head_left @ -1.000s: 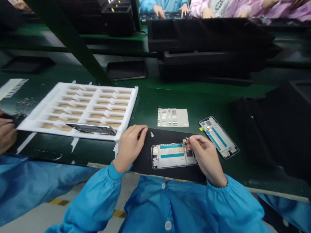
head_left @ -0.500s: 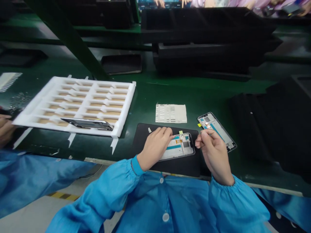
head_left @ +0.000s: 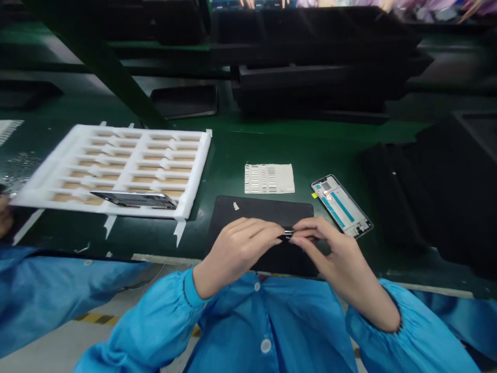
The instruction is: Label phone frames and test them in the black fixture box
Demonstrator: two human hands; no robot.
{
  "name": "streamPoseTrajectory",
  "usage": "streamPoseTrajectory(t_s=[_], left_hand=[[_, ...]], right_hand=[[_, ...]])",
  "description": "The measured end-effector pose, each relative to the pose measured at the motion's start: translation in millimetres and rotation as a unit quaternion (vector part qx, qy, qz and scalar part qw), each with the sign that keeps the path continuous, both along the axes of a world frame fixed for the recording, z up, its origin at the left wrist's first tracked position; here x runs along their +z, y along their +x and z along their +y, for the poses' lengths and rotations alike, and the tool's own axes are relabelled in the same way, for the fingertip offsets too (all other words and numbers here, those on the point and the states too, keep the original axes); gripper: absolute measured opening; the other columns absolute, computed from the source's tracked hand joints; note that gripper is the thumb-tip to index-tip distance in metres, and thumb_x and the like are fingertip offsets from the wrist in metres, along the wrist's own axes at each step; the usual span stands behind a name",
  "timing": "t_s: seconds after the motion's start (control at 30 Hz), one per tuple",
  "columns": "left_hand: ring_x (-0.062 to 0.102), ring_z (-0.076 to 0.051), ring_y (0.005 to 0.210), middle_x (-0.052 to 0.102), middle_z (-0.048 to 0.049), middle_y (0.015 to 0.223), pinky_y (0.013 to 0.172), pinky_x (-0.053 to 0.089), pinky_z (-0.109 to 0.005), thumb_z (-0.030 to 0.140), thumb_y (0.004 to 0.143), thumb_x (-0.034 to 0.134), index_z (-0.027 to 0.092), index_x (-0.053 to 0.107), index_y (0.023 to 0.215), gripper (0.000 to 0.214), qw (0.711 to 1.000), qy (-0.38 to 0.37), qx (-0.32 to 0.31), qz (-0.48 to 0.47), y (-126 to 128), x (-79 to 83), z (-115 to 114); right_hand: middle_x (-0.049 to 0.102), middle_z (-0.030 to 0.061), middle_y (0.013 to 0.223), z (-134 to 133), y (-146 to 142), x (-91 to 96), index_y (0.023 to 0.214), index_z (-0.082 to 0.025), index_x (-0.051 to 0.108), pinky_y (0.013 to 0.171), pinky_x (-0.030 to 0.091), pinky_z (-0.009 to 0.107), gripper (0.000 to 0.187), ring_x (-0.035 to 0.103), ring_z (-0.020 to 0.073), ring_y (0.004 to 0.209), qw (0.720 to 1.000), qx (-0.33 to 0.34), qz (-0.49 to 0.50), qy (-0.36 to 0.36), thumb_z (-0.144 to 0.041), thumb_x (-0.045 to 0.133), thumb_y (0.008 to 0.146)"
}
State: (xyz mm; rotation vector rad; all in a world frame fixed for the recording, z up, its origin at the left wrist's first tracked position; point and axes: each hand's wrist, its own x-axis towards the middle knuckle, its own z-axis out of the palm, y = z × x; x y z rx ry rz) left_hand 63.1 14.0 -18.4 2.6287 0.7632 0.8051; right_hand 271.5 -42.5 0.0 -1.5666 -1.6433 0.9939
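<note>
Above the black mat point(head_left: 261, 207), a phone frame point(head_left: 288, 233) is tipped up so that only a thin edge of it shows. My left hand point(head_left: 243, 246) is closed on its left side, and my right hand point(head_left: 336, 251) pinches it from the right between thumb and fingers. Most of the frame is hidden behind the fingers. Right of the mat lies a second phone frame point(head_left: 344, 207) with blue strips and a yellow tab. A small white scrap point(head_left: 236, 206) rests on the mat. Behind the mat is a pale sheet point(head_left: 283, 178) with rows of small silvery strips.
At left, a white slotted foam tray point(head_left: 198, 171) carries one phone part point(head_left: 134, 199) leaning in its front slot. Black trays point(head_left: 310, 88) are stacked at the back, with dark stacked pieces point(head_left: 411, 197) at right. A co-worker's blue sleeve point(head_left: 58, 295) reaches in at left.
The phone frame has gone from lying nearly flat on the mat to being tipped on edge. My right hand has moved left and taken hold of it along with my left hand.
</note>
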Motion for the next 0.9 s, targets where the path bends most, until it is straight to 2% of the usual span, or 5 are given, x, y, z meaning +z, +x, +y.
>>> streamPoseTrajectory(t_s=[0.17,0.33,0.53,0.7,0.9], left_hand=[[0.07,-0.015,0.102,0.075,-0.0027,0.109,0.083,0.051,-0.027,0.015,0.094,0.06,0.019,0.065,0.103,0.01,0.997,-0.02,-0.021,-0.072,2,-9.2,3],[0.072,-0.015,0.097,0.076,-0.003,0.103,0.08,0.051,-0.026,0.013,0.093,0.062,0.017,0.066,0.102,0.011,0.994,-0.018,0.031,-0.1,9,-12.5,1],[0.072,-0.014,0.095,0.076,-0.0009,0.105,0.08,0.05,-0.027,0.014,0.094,0.061,0.019,0.065,0.101,0.01,0.997,-0.007,0.058,-0.049,14,-9.1,0],[0.073,-0.016,0.093,0.076,-0.0005,0.106,0.077,0.051,-0.028,0.013,0.095,0.058,0.018,0.064,0.102,0.01,0.999,0.018,0.04,-0.002,15,-0.7,3],[0.073,-0.017,0.091,0.076,-0.0019,0.106,0.074,0.052,-0.029,0.016,0.098,0.053,0.018,0.065,0.102,0.013,0.998,0.028,0.045,0.037,20,4.5,6]], right_hand=[[0.069,0.0001,0.089,5,-2,1.0,0.099,-0.026,0.06,0.07,0.054,0.026,0.005,0.067,0.0158,0.081,0.998,0.045,-0.027,0.034,-0.028,0.056,0.096],[0.07,0.0041,0.103,-2,6,-12.2,0.095,-0.025,0.065,0.072,0.054,0.03,0.004,0.067,0.0197,0.091,0.989,-0.05,-0.026,0.14,-0.025,0.062,0.092],[0.069,0.0027,0.096,0,11,-33.2,0.093,-0.024,0.064,0.082,0.054,0.031,0.011,0.066,0.017,0.093,0.981,-0.034,-0.005,0.19,-0.013,0.062,0.091],[0.067,0.0044,0.096,5,13,-40.6,0.098,-0.023,0.065,0.081,0.054,0.032,0.02,0.064,0.0165,0.093,0.969,-0.005,-0.009,0.247,-0.006,0.058,0.091],[0.068,0.0068,0.102,8,19,-48.1,0.116,-0.028,0.068,0.073,0.052,0.032,0.037,0.063,0.0166,0.087,0.944,0.032,-0.102,0.312,-0.005,0.051,0.093]])
